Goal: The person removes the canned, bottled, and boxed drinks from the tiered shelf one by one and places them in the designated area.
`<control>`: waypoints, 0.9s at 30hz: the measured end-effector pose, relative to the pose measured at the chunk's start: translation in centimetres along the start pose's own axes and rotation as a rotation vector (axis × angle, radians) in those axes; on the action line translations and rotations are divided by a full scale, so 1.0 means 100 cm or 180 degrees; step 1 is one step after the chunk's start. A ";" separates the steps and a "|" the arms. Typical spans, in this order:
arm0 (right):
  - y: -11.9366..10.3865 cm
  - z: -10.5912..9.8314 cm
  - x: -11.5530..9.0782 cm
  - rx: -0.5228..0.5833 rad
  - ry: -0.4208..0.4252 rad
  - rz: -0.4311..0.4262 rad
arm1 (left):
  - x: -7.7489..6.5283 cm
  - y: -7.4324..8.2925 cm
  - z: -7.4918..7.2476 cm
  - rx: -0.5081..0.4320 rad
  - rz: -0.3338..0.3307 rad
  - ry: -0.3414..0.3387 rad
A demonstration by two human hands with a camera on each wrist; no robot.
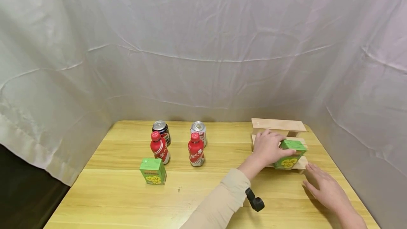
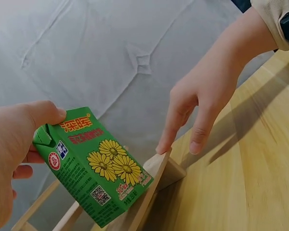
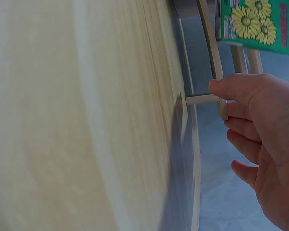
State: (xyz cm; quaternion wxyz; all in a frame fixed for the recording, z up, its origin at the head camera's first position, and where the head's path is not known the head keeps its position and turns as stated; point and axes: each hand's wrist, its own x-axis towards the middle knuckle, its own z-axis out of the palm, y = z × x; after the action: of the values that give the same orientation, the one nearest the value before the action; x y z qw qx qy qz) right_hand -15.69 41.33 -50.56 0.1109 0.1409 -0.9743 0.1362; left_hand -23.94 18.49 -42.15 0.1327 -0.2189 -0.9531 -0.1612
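In the head view, my left hand (image 1: 269, 147) grips a green drink carton (image 1: 287, 160) with yellow flowers on its front. Its thumb lies across the near side of the carton top; the other fingers are partly hidden behind. Tilted in the left wrist view, the carton (image 2: 103, 166) has its lower end right at the front board of a small wooden step shelf (image 1: 278, 124). My right hand (image 1: 329, 188) is at the right end of that lowest board (image 3: 213, 53), fingers fairly straight, with fingertips at the board's corner.
Left of the shelf, a second green carton (image 1: 153, 172) stands on the wooden table (image 1: 127, 200). Behind it are two red bottles (image 1: 159, 149), a dark can (image 1: 161, 128) and a silver-white can (image 1: 198, 128). Pale curtains (image 1: 203, 45) surround the table's back and sides.
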 end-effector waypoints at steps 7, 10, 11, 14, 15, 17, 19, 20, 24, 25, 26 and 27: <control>0.000 -0.001 -0.001 -0.0033 0.0006 0.0014 | -0.011 -0.012 -0.006 -0.0026 0.0027 0.0217; 0.001 0.000 -0.001 -0.0023 -0.0007 0.0022 | -0.017 -0.020 -0.011 -0.0073 0.0066 0.0308; 0.001 0.000 -0.001 -0.0028 0.0000 0.0015 | -0.019 -0.023 -0.013 -0.0077 0.0078 0.0337; 0.000 0.001 -0.001 -0.0042 0.0050 -0.0027 | -0.026 -0.033 -0.018 -0.0073 0.0113 0.0423; 0.000 0.002 -0.001 -0.0045 0.0067 -0.0042 | -0.029 -0.036 -0.019 -0.0063 0.0126 0.0452; 0.000 0.003 0.000 -0.0069 0.0114 -0.0079 | -0.033 -0.042 -0.023 -0.0037 0.0149 0.0505; 0.001 0.003 0.000 -0.0074 0.0140 -0.0102 | -0.038 -0.049 -0.026 -0.0031 0.0169 0.0549; 0.001 0.004 0.000 -0.0077 0.0149 -0.0110 | -0.040 -0.052 -0.027 -0.0036 0.0172 0.0562; 0.000 0.003 0.000 -0.0078 0.0146 -0.0119 | -0.048 -0.062 -0.033 -0.0046 0.0182 0.0615; 0.000 0.003 0.000 -0.0071 0.0139 -0.0116 | -0.050 -0.065 -0.035 -0.0041 0.0184 0.0626; 0.000 0.003 0.000 -0.0071 0.0135 -0.0117 | -0.052 -0.067 -0.036 -0.0041 0.0193 0.0646; -0.001 0.002 -0.001 -0.0069 0.0128 -0.0115 | -0.054 -0.070 -0.038 -0.0032 0.0204 0.0668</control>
State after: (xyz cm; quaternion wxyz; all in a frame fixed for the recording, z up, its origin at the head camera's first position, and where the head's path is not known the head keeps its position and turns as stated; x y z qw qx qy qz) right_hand -15.65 41.21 -50.78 0.1345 0.1545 -0.9706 0.1264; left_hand -21.74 9.11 -42.19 0.2358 -0.2319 -0.9257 -0.1837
